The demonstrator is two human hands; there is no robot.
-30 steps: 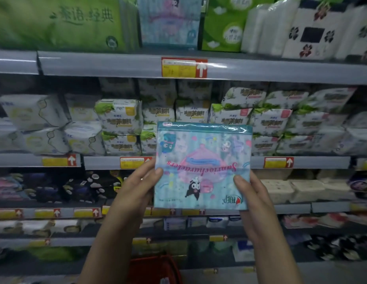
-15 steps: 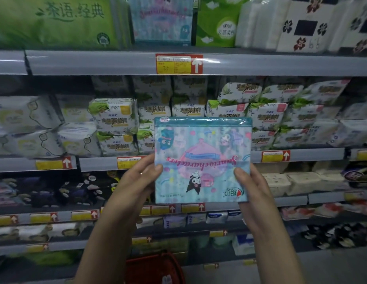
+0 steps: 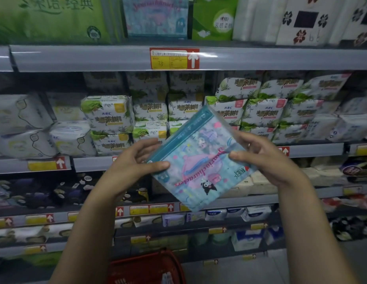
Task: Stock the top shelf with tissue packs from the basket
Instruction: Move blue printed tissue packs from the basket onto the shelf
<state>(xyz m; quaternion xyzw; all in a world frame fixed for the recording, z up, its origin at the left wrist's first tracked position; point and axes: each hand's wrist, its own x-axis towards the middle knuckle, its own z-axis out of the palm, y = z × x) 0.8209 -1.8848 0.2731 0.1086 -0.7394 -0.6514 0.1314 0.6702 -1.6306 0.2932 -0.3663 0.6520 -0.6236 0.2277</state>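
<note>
— Where is the tissue pack?

— In the air, between both hands, in front of the second shelf row and below the top shelf. It is tilted, with its teal sealed edge running up to the right and the pink lettering slanting across its face.

— How do the hands hold it?

— The left hand grips the pack's left corner: the thumb lies across the front face and the other fingers curl behind. The right hand grips the right side, with the thumb pressed on the front near the lettering and the fingers wrapped over the upper right edge.

— What stands on the top shelf?

— A matching pale blue pack stands upright just above the yellow and red price tag. A large green pack is to its left. To its right is a smaller green pack, then white packs with dark flowers at the far right.

— And behind the held pack?

— Rows of white and green ABC packs, stacked on the second shelf.

— The basket?

— The red basket is low and near, between the forearms, at the bottom edge. Something pale may lie inside, but it is too blurred to tell what.
</note>
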